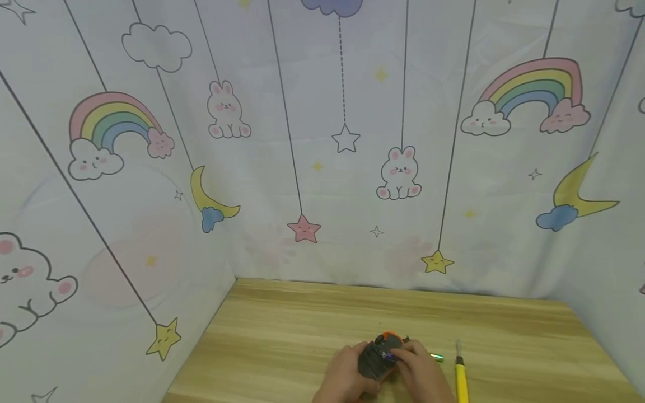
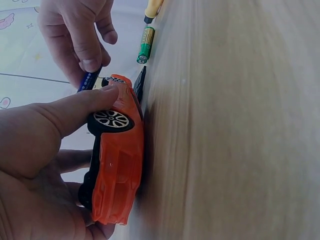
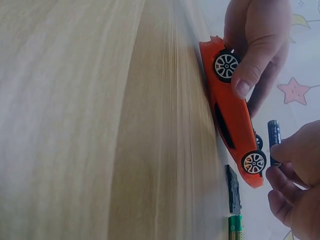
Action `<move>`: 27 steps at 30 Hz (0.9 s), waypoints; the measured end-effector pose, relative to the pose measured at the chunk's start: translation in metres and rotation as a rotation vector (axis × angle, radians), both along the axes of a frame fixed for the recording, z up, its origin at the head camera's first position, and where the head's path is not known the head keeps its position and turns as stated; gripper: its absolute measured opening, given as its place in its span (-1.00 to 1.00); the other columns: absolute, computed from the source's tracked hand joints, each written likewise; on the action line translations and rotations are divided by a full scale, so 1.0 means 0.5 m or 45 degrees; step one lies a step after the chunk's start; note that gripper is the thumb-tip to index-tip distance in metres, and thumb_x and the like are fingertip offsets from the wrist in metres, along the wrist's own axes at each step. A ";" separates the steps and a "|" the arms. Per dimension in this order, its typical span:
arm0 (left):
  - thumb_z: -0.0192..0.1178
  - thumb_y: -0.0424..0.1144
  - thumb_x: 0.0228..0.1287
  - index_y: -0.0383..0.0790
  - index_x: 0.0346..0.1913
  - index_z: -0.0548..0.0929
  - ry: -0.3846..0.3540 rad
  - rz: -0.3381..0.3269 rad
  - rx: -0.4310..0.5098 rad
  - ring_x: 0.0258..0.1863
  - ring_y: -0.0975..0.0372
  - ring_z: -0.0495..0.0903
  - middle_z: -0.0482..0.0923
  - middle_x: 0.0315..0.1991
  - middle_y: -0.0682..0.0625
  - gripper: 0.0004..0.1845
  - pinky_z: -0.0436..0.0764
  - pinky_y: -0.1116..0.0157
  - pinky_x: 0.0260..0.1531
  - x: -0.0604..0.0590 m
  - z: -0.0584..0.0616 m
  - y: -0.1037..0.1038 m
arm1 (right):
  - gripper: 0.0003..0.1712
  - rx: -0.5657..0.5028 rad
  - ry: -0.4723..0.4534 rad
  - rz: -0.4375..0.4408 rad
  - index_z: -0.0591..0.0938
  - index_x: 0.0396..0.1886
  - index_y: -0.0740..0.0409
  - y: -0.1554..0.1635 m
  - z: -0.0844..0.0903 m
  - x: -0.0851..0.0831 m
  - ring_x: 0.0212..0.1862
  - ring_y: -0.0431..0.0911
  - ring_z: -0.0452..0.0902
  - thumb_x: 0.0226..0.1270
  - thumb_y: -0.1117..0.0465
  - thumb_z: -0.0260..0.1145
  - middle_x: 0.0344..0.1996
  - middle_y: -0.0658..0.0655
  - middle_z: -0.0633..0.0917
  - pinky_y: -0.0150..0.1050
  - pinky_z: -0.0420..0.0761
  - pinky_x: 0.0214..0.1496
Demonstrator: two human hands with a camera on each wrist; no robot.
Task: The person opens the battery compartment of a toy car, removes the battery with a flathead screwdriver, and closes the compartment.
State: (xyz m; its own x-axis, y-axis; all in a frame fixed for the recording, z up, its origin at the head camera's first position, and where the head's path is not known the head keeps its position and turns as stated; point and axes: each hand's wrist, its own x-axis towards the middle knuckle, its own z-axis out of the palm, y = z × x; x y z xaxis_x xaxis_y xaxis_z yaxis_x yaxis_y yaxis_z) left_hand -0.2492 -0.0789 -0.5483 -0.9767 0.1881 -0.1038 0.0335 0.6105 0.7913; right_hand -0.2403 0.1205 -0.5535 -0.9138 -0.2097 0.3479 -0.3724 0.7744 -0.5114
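An orange toy car (image 1: 390, 338) (image 2: 120, 160) (image 3: 232, 115) lies on its roof on the wooden table (image 1: 282, 336), dark underside up. My left hand (image 1: 347, 374) (image 2: 75, 107) (image 3: 255, 45) grips the car by its side, thumb next to a wheel. Just above the underside, my right hand (image 1: 420, 368) (image 2: 82, 40) (image 3: 292, 165) pinches a dark blue battery (image 2: 89, 80) (image 3: 274, 140). A green battery (image 1: 437, 357) (image 2: 145, 45) (image 3: 235, 229) and a small black cover (image 2: 140, 84) (image 3: 233, 190) lie on the table beside the car.
A yellow-handled screwdriver (image 1: 461, 375) (image 2: 152, 7) lies to the right of the green battery. Printed fabric walls (image 1: 322, 140) with rainbows, rabbits and stars close the table in at the back and both sides.
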 end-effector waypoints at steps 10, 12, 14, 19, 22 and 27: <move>0.67 -0.26 -0.22 -0.25 0.35 0.55 0.011 -0.001 -0.009 -0.03 0.00 0.53 0.61 0.05 -0.17 -0.08 0.54 -0.11 0.07 -0.002 -0.008 0.000 | -0.77 0.011 -0.044 -0.083 0.82 -0.12 0.05 0.021 0.006 0.008 -0.22 -0.25 0.60 0.24 0.35 0.48 -0.24 -0.14 0.59 -0.29 0.70 -0.13; 0.68 -0.25 -0.23 -0.24 0.36 0.55 0.024 0.002 -0.024 -0.06 0.02 0.52 0.61 0.02 -0.15 -0.07 0.55 -0.09 0.04 0.000 -0.007 0.000 | -0.77 0.006 -0.040 -0.094 0.83 -0.13 0.05 0.029 0.006 0.010 -0.23 -0.28 0.60 0.23 0.35 0.49 -0.25 -0.17 0.59 -0.32 0.68 -0.16; 0.68 -0.25 -0.23 -0.23 0.36 0.55 0.024 0.005 -0.029 -0.07 0.04 0.51 0.61 0.01 -0.13 -0.07 0.55 -0.08 0.03 -0.001 -0.005 0.000 | -0.77 0.008 -0.038 -0.100 0.83 -0.15 0.04 0.038 0.004 0.009 -0.26 -0.30 0.59 0.21 0.36 0.50 -0.27 -0.19 0.60 -0.35 0.66 -0.21; 0.68 -0.24 -0.24 -0.21 0.37 0.54 0.011 0.009 -0.048 -0.08 0.05 0.50 0.59 -0.01 -0.12 -0.06 0.54 -0.09 0.04 -0.002 -0.003 0.000 | -0.80 0.017 -0.025 -0.129 0.84 -0.23 0.04 0.059 -0.010 0.004 -0.29 -0.28 0.59 0.17 0.37 0.51 -0.32 -0.17 0.62 -0.36 0.62 -0.27; 0.68 -0.24 -0.22 -0.21 0.37 0.54 0.001 0.009 -0.057 -0.08 0.03 0.48 0.59 -0.01 -0.12 -0.06 0.53 -0.09 0.04 -0.002 -0.003 0.000 | -0.83 0.050 -0.030 -0.143 0.84 -0.26 0.03 0.071 -0.013 0.005 -0.29 -0.24 0.60 0.17 0.35 0.52 -0.33 -0.14 0.63 -0.32 0.63 -0.26; 0.68 -0.23 -0.21 -0.21 0.38 0.54 -0.016 0.011 -0.059 -0.07 0.02 0.48 0.58 0.02 -0.14 -0.06 0.52 -0.09 0.05 -0.003 -0.004 0.002 | -0.82 0.088 -0.063 -0.159 0.83 -0.27 0.00 0.088 -0.014 0.007 -0.25 -0.17 0.64 0.19 0.36 0.50 -0.32 -0.10 0.65 -0.24 0.69 -0.20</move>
